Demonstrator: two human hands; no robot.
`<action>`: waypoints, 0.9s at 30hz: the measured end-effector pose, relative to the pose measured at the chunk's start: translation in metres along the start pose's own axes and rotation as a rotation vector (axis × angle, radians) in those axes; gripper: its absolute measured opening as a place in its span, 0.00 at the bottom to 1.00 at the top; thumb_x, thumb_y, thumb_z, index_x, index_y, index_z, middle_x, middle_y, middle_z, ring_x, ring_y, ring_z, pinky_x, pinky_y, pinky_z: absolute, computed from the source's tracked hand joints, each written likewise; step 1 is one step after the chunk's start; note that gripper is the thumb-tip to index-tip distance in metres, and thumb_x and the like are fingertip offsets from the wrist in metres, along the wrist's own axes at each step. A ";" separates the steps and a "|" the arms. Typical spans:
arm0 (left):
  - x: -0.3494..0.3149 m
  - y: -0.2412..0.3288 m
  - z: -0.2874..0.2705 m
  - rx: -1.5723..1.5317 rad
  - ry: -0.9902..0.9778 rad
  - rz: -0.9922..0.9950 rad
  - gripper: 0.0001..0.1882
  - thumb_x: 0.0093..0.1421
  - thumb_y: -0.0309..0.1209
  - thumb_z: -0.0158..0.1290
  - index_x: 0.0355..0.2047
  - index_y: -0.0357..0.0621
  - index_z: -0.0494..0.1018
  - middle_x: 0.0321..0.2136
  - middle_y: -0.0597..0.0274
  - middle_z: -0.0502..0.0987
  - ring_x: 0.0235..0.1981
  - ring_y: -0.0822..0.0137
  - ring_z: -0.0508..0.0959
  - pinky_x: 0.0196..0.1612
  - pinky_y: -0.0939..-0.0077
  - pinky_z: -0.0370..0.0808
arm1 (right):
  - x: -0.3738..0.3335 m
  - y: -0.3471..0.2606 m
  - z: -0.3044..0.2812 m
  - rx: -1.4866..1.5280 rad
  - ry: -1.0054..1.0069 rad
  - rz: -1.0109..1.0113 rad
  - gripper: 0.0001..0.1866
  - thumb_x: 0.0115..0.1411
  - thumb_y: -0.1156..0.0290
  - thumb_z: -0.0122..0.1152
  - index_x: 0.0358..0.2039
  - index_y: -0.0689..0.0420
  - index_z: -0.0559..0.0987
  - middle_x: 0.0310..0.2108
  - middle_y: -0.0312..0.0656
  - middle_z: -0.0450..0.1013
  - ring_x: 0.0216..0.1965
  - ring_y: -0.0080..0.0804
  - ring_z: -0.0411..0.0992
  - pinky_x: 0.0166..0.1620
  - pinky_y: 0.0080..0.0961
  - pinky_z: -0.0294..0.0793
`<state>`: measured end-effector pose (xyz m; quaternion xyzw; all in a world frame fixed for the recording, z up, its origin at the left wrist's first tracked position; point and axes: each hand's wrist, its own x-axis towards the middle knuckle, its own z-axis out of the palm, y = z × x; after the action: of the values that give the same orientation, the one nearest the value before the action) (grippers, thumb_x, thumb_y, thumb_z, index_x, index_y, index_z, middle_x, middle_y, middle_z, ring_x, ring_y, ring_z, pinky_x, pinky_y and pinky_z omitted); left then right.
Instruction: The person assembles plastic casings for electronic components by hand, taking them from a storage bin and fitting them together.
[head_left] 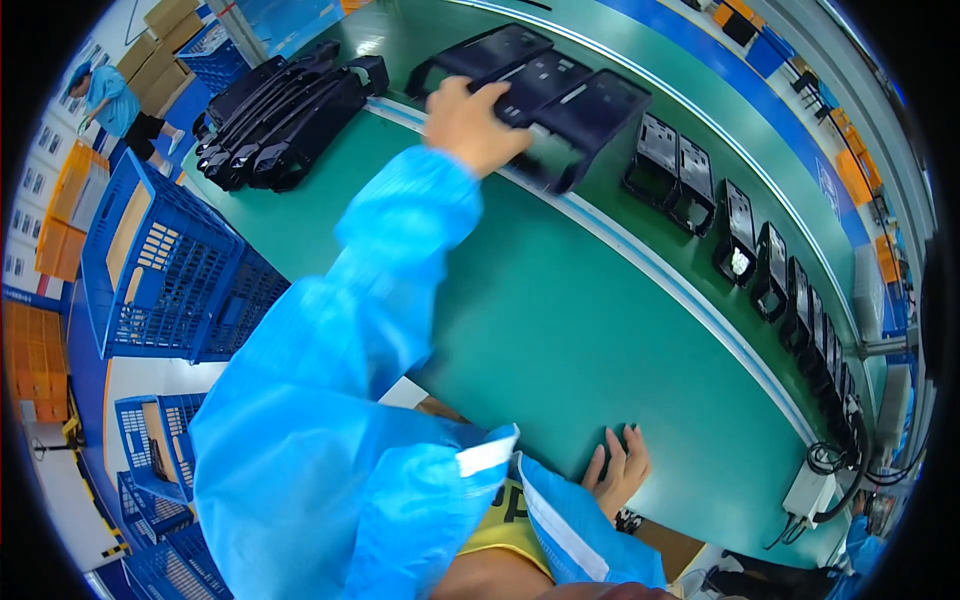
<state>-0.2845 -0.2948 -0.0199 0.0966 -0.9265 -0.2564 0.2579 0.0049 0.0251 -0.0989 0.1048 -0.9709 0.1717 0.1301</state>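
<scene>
My left hand (pixel 472 125) reaches over the belt, its thumb and fingers bent around the near left edge of a black plastic housing (pixel 603 108). This housing has a large frame-like opening at its near end, which is blurred. Close behind it on the left stand two more black housings (pixel 547 82), partly covered by my fingers. The exact contact of the fingertips is hidden. Low in the view, my right hand (pixel 620 468) rests on the green tabletop (pixel 560 350), fingers spread and holding nothing.
Several black parts (pixel 285 125) lie stacked at the far left of the table. A row of similar housings (pixel 738 225) curves along the belt to the right. Blue plastic crates (pixel 190 260) stand at the left. A white box with cables (pixel 808 495) sits lower right. One person (pixel 112 100) stands far left.
</scene>
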 end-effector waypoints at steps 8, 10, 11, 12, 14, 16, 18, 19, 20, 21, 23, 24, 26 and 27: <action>0.064 0.024 0.139 0.178 -0.195 -0.298 0.37 0.43 0.54 0.59 0.55 0.63 0.68 0.54 0.52 0.60 0.57 0.51 0.59 0.56 0.54 0.61 | -0.006 -0.004 0.013 -0.069 0.093 0.116 0.14 0.53 0.74 0.57 0.42 0.59 0.76 0.46 0.47 0.70 0.50 0.47 0.68 0.51 0.41 0.61; 0.065 0.018 0.141 0.259 -0.282 -0.238 0.40 0.44 0.60 0.57 0.57 0.66 0.65 0.57 0.52 0.58 0.59 0.51 0.57 0.57 0.53 0.58 | -0.008 -0.001 0.015 -0.086 0.103 0.116 0.13 0.53 0.73 0.58 0.41 0.59 0.77 0.46 0.46 0.71 0.50 0.47 0.69 0.50 0.41 0.62; 0.064 0.017 0.137 0.267 -0.290 -0.240 0.40 0.44 0.60 0.57 0.57 0.66 0.65 0.57 0.52 0.58 0.59 0.51 0.57 0.57 0.53 0.58 | -0.009 -0.002 0.016 -0.081 0.094 0.120 0.13 0.53 0.73 0.58 0.41 0.59 0.77 0.46 0.46 0.71 0.50 0.47 0.69 0.50 0.41 0.62; 0.062 0.017 0.133 0.220 -0.342 -0.198 0.41 0.43 0.63 0.56 0.58 0.66 0.64 0.59 0.52 0.56 0.60 0.50 0.56 0.58 0.52 0.57 | -0.009 -0.003 0.015 -0.088 0.112 0.121 0.13 0.53 0.73 0.58 0.40 0.59 0.77 0.45 0.46 0.71 0.50 0.47 0.69 0.50 0.40 0.62; 0.062 0.012 0.125 0.176 -0.430 -0.127 0.47 0.44 0.73 0.46 0.61 0.66 0.60 0.63 0.50 0.53 0.63 0.47 0.55 0.61 0.50 0.55 | -0.008 -0.002 0.015 -0.086 0.119 0.120 0.13 0.53 0.74 0.57 0.40 0.59 0.77 0.45 0.46 0.71 0.50 0.47 0.69 0.50 0.40 0.63; 0.072 0.001 0.119 0.123 -0.423 -0.159 0.48 0.45 0.75 0.41 0.62 0.66 0.59 0.62 0.50 0.55 0.62 0.46 0.57 0.61 0.52 0.56 | -0.007 -0.002 0.014 -0.089 0.134 0.089 0.12 0.53 0.75 0.57 0.40 0.59 0.77 0.45 0.46 0.72 0.50 0.47 0.70 0.50 0.40 0.63; 0.091 -0.024 0.116 0.111 -0.418 -0.193 0.49 0.47 0.78 0.30 0.63 0.66 0.56 0.59 0.47 0.61 0.59 0.45 0.61 0.60 0.56 0.60 | -0.005 -0.003 0.015 -0.073 0.123 0.077 0.12 0.54 0.75 0.57 0.40 0.59 0.77 0.45 0.46 0.72 0.50 0.47 0.69 0.50 0.40 0.63; 0.098 -0.041 0.118 0.160 -0.414 -0.192 0.47 0.49 0.76 0.31 0.64 0.67 0.55 0.58 0.48 0.63 0.58 0.46 0.63 0.59 0.56 0.61 | -0.003 -0.004 0.016 -0.073 0.122 0.075 0.12 0.54 0.76 0.56 0.40 0.59 0.77 0.45 0.46 0.72 0.50 0.47 0.69 0.50 0.40 0.63; 0.097 -0.050 0.117 0.161 -0.406 -0.152 0.45 0.50 0.75 0.33 0.63 0.68 0.55 0.57 0.50 0.65 0.57 0.46 0.64 0.58 0.56 0.62 | -0.002 -0.004 0.016 -0.072 0.125 0.071 0.12 0.54 0.76 0.56 0.40 0.59 0.77 0.45 0.46 0.72 0.50 0.47 0.69 0.50 0.40 0.63; 0.099 -0.057 0.118 0.163 -0.396 -0.113 0.44 0.51 0.73 0.36 0.63 0.68 0.56 0.56 0.52 0.66 0.56 0.46 0.65 0.58 0.56 0.62 | -0.002 -0.004 0.016 -0.083 0.117 0.083 0.12 0.53 0.76 0.56 0.40 0.60 0.77 0.45 0.46 0.72 0.50 0.47 0.69 0.50 0.40 0.63; 0.090 -0.058 0.123 0.238 -0.402 0.002 0.39 0.53 0.66 0.43 0.63 0.69 0.56 0.53 0.56 0.70 0.53 0.47 0.67 0.56 0.56 0.64 | -0.002 -0.004 0.017 -0.096 0.114 0.099 0.12 0.53 0.76 0.56 0.40 0.60 0.77 0.45 0.46 0.72 0.50 0.47 0.69 0.50 0.40 0.63; 0.083 -0.046 0.115 0.301 -0.417 0.006 0.34 0.57 0.55 0.48 0.62 0.68 0.56 0.51 0.56 0.71 0.52 0.49 0.68 0.54 0.56 0.67 | -0.003 -0.002 0.016 -0.102 0.114 0.100 0.12 0.53 0.76 0.56 0.39 0.60 0.77 0.45 0.47 0.72 0.50 0.47 0.69 0.50 0.40 0.63; 0.083 -0.047 0.133 0.299 -0.330 0.006 0.32 0.58 0.51 0.48 0.62 0.67 0.56 0.50 0.57 0.71 0.52 0.49 0.68 0.52 0.56 0.68 | -0.003 -0.003 0.015 -0.113 0.108 0.108 0.12 0.53 0.77 0.56 0.39 0.61 0.77 0.45 0.47 0.72 0.50 0.47 0.69 0.50 0.40 0.63; 0.083 -0.050 0.140 0.296 -0.243 0.006 0.30 0.59 0.46 0.48 0.62 0.67 0.56 0.49 0.58 0.71 0.51 0.50 0.69 0.51 0.56 0.69 | -0.004 -0.004 0.015 -0.113 0.106 0.104 0.12 0.53 0.77 0.56 0.39 0.61 0.77 0.45 0.47 0.72 0.50 0.47 0.69 0.50 0.40 0.63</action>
<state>-0.4264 -0.3039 -0.1132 0.0989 -0.9787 -0.1262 0.1281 0.0060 0.0164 -0.1128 0.0376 -0.9749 0.1287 0.1777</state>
